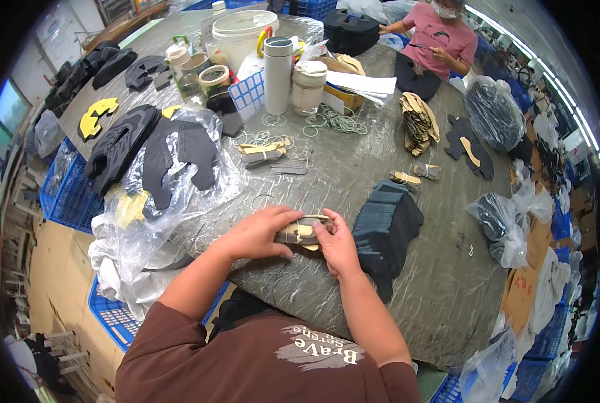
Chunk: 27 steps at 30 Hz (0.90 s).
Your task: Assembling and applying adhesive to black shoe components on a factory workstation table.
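Note:
Between my hands, low over the table, is a small bundle of flat tan and grey cut pieces (298,233). My left hand (263,232) closes on its left end, thumb on the near side. My right hand (337,245) pinches the right end between thumb and fingers. A stack of dark blue-grey cut pieces (386,228) lies just right of my right hand. Beyond my hands are a banded bundle of tan and grey pieces (263,149) and a few loose grey strips (290,168). Two more small bundles (414,174) rest farther right.
A grey bottle (278,77), a lidded jar (309,87) and a white bucket (245,33) stand at the back. Rubber bands (333,122) lie before them. Plastic-wrapped black pieces (179,158) are at left, a tan stack (419,124) at right. A person (441,37) works across the table.

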{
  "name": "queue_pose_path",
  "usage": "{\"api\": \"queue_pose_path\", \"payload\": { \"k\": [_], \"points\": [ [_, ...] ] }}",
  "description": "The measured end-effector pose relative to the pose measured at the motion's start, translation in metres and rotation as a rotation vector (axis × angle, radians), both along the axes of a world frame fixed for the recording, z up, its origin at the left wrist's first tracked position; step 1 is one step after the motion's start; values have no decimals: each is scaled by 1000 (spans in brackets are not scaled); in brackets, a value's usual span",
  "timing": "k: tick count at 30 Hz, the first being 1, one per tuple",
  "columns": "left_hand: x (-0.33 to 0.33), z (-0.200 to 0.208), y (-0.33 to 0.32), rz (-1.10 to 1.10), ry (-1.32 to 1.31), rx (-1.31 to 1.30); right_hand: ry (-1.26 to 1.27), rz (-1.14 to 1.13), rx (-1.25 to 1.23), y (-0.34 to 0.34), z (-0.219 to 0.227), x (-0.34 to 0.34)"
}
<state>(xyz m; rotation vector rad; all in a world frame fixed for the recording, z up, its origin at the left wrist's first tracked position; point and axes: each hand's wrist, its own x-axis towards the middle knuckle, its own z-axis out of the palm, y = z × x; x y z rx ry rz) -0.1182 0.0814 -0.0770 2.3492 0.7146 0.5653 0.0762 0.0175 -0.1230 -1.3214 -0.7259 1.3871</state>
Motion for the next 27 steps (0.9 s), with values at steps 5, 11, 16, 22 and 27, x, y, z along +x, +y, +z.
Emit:
{"api": "queue_pose_path", "payload": {
  "k": [5, 11, 16, 22, 27],
  "points": [
    [-17, -33, 7, 53, -172, -552, -207, 8, 82, -15, 19, -1],
    [-18, -37, 8, 15, -300, -820, -629, -69, 494, -25, 30, 5],
    [-18, -43, 3, -74, -606, -972, -388, -136, 496, -24, 26, -1],
    [-23, -55, 4, -120, -788, -1459, -393, -19, 621, -24, 38, -5],
    [-23, -62, 4, -146, -787, -1428, -496, -21, 624, -20, 46, -12]
  ]
}}
